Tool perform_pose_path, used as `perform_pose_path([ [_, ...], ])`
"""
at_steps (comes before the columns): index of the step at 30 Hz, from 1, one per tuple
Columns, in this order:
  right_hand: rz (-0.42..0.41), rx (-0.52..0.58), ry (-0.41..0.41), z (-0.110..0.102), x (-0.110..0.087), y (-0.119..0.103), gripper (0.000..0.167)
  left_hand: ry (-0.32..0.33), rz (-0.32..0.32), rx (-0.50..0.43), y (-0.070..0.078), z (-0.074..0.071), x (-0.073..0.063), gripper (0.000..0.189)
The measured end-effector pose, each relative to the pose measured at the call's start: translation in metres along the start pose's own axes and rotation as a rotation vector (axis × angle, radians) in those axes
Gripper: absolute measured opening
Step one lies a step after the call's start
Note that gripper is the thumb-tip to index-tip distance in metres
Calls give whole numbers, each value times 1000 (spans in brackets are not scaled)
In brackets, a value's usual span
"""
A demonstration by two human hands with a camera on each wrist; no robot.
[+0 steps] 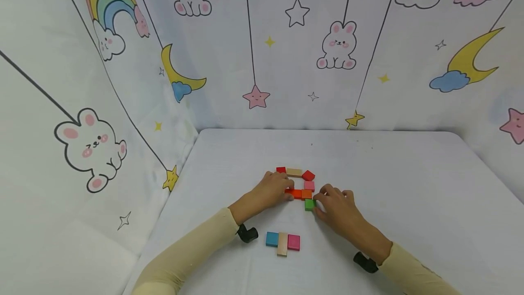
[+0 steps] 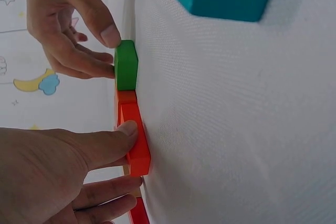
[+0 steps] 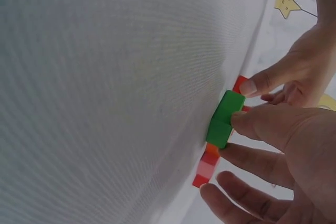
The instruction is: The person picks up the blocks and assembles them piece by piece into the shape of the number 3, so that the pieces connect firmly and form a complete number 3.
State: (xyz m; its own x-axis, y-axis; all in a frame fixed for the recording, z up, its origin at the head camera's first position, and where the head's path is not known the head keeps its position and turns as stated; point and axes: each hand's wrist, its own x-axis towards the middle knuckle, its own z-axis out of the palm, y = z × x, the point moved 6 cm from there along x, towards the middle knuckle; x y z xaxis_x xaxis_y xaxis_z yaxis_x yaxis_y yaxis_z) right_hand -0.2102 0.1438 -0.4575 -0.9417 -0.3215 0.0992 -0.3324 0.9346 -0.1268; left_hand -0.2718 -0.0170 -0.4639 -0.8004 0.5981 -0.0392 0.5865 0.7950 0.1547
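Observation:
In the head view my left hand (image 1: 270, 191) pinches a red-orange block (image 1: 295, 193) between thumb and fingers; the left wrist view shows the thumb on its near face. My right hand (image 1: 340, 208) has thumb and index finger on the sides of a green block (image 3: 223, 118), while its other fingers are spread. The green block stands just in front of an orange block (image 1: 306, 194), which adjoins the red-orange one. Behind these, a pink block (image 1: 309, 186), a red pentagonal block (image 1: 309, 175), a plain wooden block (image 1: 294, 172) and a red block (image 1: 280, 169) continue the arrangement.
Nearer the person, a blue block (image 1: 272, 239), an upright plain wooden block (image 1: 282, 246) and a magenta block (image 1: 294, 242) lie together on the white tabletop (image 1: 409, 195). A cartoon-printed cloth (image 1: 229, 58) forms the back and left sides. Black cameras hang at both wrists.

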Motion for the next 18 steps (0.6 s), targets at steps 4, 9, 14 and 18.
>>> perform_pose_path([
  [4,6,5,0,0,0,2,41,1,0,1,0,0,0,29],
  [9,8,-2,-4,-1,-1,1,44,10,8,13,0,1,1,28],
  [14,-18,5,-6,-11,-11,-12,49,7,13,20,0,2,2,29],
  [18,-120,92,-67,-16,-27,-37,47,1,5,28,0,2,1,29],
])
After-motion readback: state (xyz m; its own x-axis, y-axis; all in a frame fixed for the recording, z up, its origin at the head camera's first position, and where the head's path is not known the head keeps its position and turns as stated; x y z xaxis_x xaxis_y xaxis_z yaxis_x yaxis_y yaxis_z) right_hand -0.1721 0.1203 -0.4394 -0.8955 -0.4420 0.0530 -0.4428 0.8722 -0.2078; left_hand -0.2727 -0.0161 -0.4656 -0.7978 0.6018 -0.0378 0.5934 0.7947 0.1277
